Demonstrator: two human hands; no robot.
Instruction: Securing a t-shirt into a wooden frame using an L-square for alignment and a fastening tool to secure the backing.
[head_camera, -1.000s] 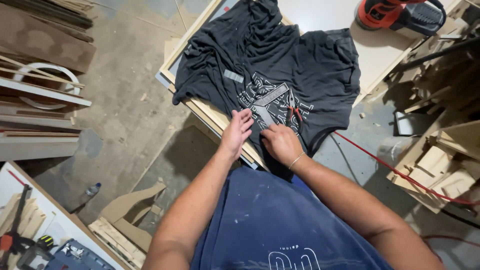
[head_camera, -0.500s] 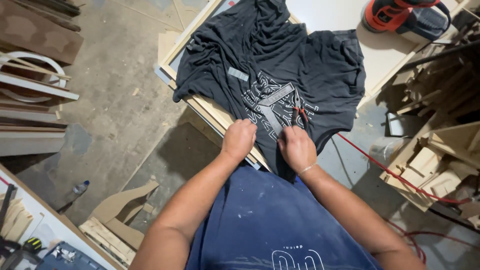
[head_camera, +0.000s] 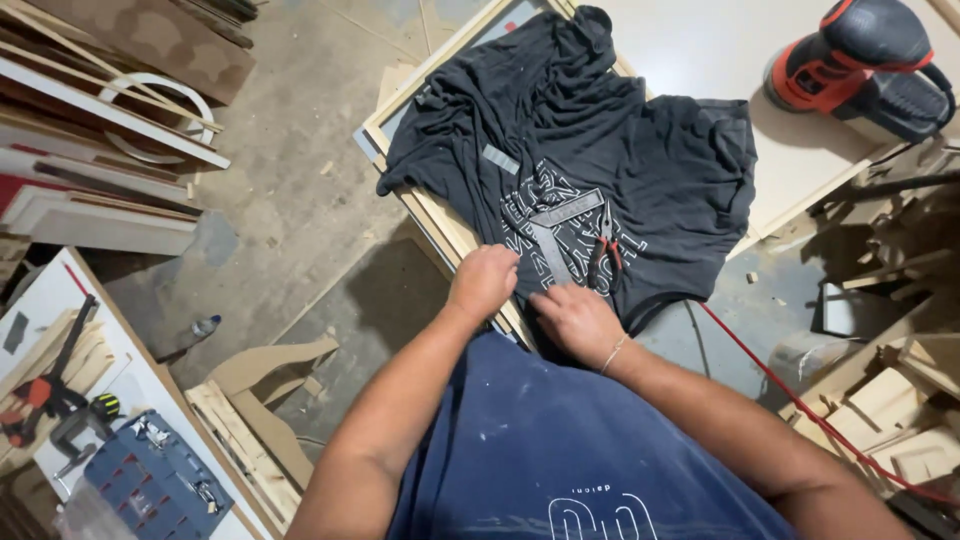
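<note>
Standing by the bench: dark grey t-shirt (head_camera: 600, 150) w/ a white print is spread over a light wooden frame (head_camera: 440, 215) on the white worktop (head_camera: 700, 50), its near hem hanging at the bench edge. Left hand (head_camera: 483, 282) is curled into a fist at that hem, looks like it's pinching cloth, tho I can't tell for sure. Right hand (head_camera: 578, 320) lies just beside it, fingers loosely bent on the fabric, gripping nothing I can see.

Risks as I see 'em: red-handled pliers (head_camera: 603, 250) and a metal try square (head_camera: 555, 235) lie loose on the shirt, right by both hands. A tug on the hem could slide them off the edge. Red cord (head_camera: 780, 385) trails low at the right, could snag. Orange-black sander (head_camera: 860, 60) sits well apart at the far corner.
</note>
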